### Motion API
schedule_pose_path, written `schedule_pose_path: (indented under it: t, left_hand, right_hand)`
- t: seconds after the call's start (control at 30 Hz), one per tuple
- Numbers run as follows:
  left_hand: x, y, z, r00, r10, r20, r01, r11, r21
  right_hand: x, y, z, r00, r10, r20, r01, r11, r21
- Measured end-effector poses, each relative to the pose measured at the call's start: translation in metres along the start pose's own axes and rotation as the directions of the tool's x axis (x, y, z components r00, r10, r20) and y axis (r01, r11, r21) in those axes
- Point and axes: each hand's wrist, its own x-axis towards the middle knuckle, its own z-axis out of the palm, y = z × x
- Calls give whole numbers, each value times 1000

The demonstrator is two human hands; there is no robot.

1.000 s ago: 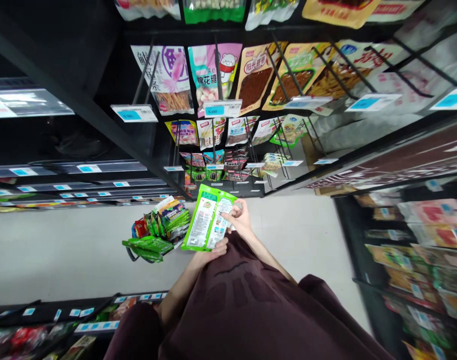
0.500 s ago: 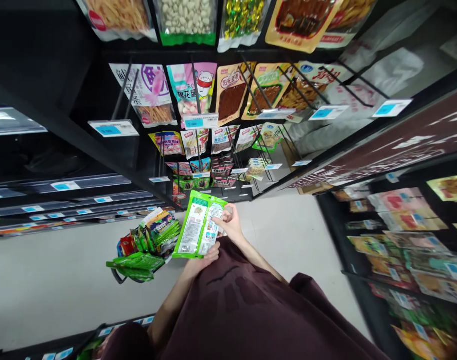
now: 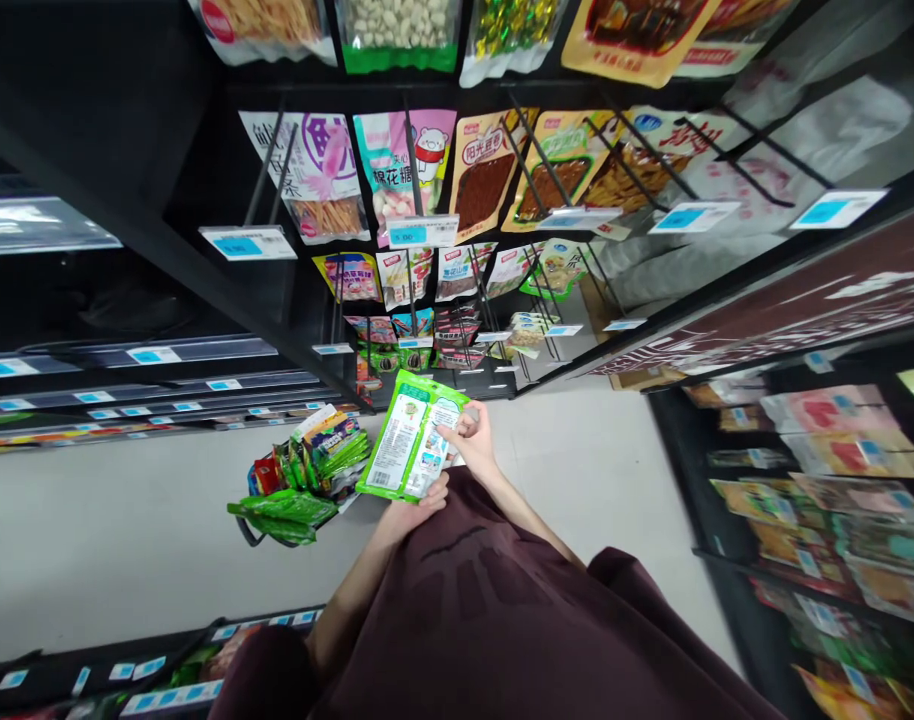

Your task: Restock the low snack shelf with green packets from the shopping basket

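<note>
Held before my body is a green and white snack bag (image 3: 410, 440), its printed back with small text and a barcode facing up. My left hand (image 3: 421, 503) grips its lower edge. At the bag's right side is my right hand (image 3: 470, 440), fingers bent, with thumb and fingertips on the printed panel. Part of the fingers of both hands is hidden by the bag. Just left of it, a basket full of snack packets (image 3: 307, 470) shows a bit of black handle at its lower left; most of the basket is covered by the packets.
Ahead rises a black rack of hanging snack packets (image 3: 404, 165) with metal hooks and price tags (image 3: 422, 231) jutting out. Another packet rack (image 3: 824, 500) stands to the right. Low shelves (image 3: 164, 355) run along the left, above pale floor (image 3: 149, 520).
The whole view has shifted, so the racks appear slightly further right and higher. The snack bag remains in both hands, tilted a little more clockwise.
</note>
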Motion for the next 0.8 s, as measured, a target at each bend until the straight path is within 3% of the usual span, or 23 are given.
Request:
schedule_pose_path:
  t: [0.1,0.37,0.6,0.8]
  left_hand:
    - [-3,1,2,999,-3,-48,4,1000,21]
    - [-2,4,1,999,-15,44,16,999,-32]
    - [4,4,-4,999,-29,38,30,999,-19]
    - [1,8,4,998,-27,-60,33,996,89]
  right_hand:
    - [0,1,1,1000,-1,-3,1,1000,2]
    - [1,3,1,1000,5,-12,-5,1000,-4]
    - [3,5,-2,1000,-18,-24,17,999,-36]
    - [5,4,-3,1000,-4,-26,3,998,-55]
